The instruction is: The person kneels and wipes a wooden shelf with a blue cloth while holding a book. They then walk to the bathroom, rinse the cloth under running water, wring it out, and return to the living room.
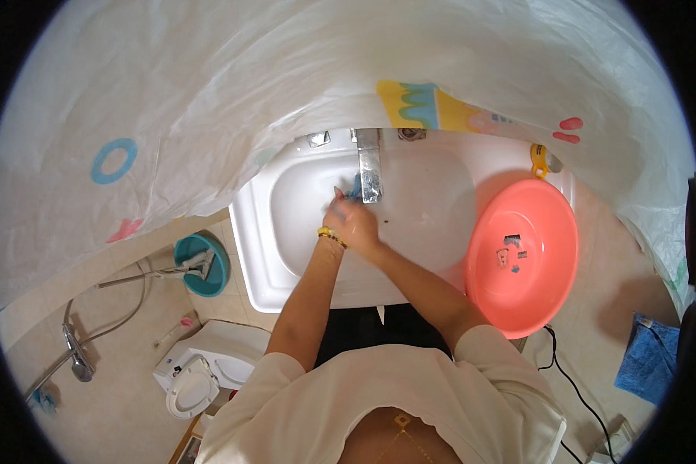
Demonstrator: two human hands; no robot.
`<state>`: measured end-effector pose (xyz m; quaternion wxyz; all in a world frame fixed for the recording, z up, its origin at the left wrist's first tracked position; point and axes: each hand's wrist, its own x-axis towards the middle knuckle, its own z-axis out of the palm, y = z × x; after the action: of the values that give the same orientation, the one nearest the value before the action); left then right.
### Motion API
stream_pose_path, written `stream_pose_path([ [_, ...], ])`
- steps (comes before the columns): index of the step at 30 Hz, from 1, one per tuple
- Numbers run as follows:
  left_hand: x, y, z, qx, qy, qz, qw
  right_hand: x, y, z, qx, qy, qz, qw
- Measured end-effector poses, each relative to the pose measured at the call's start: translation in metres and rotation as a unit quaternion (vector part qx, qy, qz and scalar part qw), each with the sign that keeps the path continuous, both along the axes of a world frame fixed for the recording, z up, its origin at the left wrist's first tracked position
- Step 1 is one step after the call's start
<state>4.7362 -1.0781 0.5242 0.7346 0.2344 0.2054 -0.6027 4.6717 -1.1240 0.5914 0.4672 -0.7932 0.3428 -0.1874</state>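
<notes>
Both hands meet over the white washbasin [301,203], just below and left of the chrome faucet [370,171]. My left hand [332,216], with a beaded bracelet [330,235] at the wrist, lies partly behind my right hand [356,223]. The right hand is blurred and overlaps the left, so the fingers of both are hard to make out. A bit of blue material [355,188] shows just beyond the fingers, beside the faucet; whether a hand holds it cannot be told. The hands look wet.
A coral plastic basin [533,278] rests at the washbasin's right side, near a yellow-handled cup [539,160]. A patterned plastic curtain [209,116] hangs beyond. At left are a teal bucket [225,269] with a mop, a shower head [81,368] and a toilet [194,388]. Black cables [574,385] run at right.
</notes>
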Motion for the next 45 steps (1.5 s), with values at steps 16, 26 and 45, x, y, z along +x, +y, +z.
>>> stream_pose_path([
  [16,-0.008,-0.013,0.058,0.166,-0.096,-0.042,0.981,-0.002,-0.078,-0.049,-0.060,-0.011,-0.161,0.985],
  [26,-0.038,-0.018,0.054,0.027,-0.002,0.053,0.998,-0.002,-0.036,-0.029,0.064,0.061,-0.218,0.972],
  [45,-0.025,-0.019,0.038,0.015,-0.049,-0.017,0.999,-0.007,-0.041,-0.018,0.098,0.116,-0.192,0.970],
])
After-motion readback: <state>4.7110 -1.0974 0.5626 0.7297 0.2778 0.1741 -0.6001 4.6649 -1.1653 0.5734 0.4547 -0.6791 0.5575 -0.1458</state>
